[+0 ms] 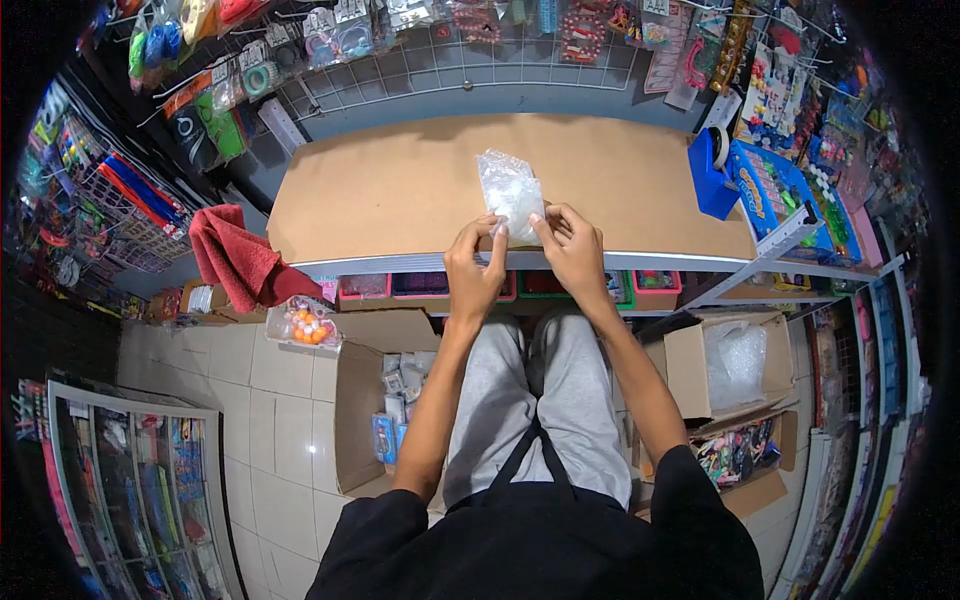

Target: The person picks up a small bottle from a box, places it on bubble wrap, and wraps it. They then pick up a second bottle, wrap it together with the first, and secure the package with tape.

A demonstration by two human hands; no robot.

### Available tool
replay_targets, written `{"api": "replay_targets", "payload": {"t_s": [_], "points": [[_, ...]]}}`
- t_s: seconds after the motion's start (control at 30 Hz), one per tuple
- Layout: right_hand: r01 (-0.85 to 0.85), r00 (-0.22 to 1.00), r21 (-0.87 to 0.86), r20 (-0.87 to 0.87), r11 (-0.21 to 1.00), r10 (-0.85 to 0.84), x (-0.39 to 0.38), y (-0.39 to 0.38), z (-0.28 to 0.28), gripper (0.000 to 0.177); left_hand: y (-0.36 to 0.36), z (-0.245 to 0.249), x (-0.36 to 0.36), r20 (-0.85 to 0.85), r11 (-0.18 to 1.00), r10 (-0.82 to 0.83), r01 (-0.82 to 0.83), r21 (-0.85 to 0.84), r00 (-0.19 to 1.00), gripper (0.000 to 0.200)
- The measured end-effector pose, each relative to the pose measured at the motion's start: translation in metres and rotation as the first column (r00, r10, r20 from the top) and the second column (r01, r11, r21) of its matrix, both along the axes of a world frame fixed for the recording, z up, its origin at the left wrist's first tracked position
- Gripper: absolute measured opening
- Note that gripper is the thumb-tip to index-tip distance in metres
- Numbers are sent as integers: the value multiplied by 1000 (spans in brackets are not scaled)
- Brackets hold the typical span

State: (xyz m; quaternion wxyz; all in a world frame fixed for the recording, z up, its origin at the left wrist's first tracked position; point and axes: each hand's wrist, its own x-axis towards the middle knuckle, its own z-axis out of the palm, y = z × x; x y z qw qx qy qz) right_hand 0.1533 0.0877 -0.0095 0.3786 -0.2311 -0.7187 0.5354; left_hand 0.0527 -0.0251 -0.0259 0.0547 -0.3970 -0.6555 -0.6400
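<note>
Over the front part of the brown tabletop (390,190), I hold a clear plastic bag (513,200) with whitish contents that I cannot make out. My left hand (476,262) pinches its lower left corner between thumb and fingers. At the lower right corner, my right hand (572,248) grips it the same way, thumb on top. The bag's upper end is crinkled, more transparent and leans to the left, away from me.
A red cloth (245,258) hangs at the table's left corner. On the right stand a blue holder (712,180) and a tape dispenser. Open cardboard boxes flank my legs, one with small packets (405,380), another with bubble wrap (737,362). Hanging goods line the wire rack (450,80).
</note>
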Motion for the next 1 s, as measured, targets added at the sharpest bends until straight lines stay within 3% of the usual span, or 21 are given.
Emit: {"api": "replay_targets", "payload": {"t_s": [0.17, 0.43, 0.7, 0.8, 0.9, 0.93, 1.0], "points": [[49, 996, -42, -75, 998, -52, -1, -5, -3, 21, 6, 7, 11, 21, 993, 118, -117, -35, 993, 14], [86, 987, -46, -132, 995, -91, -6, -2, -6, 21, 9, 8, 7, 53, 993, 117, -116, -23, 992, 20], [149, 989, 35, -14, 988, -148, -7, -4, 3, 23, 11, 11, 2, 155, 998, 67, -65, -18, 986, 15], [167, 983, 21, -81, 986, -165, -9, -5, 5, 22, 14, 15, 3, -188, 981, 178, -190, -46, 966, 20], [184, 980, 28, -86, 982, -181, -8, -1, 4, 20, 9, 28, 14, -610, 945, 160, -299, -133, 776, 31], [187, 980, 37, -72, 982, -184, -9, 2, 4, 19, 7, 25, 13, -592, 957, -24, -153, -246, 806, 41], [172, 983, 60, -79, 983, -167, -7, 7, 0, 18, 10, 14, 21, -625, 941, -55, -169, -293, 778, 44]]}}
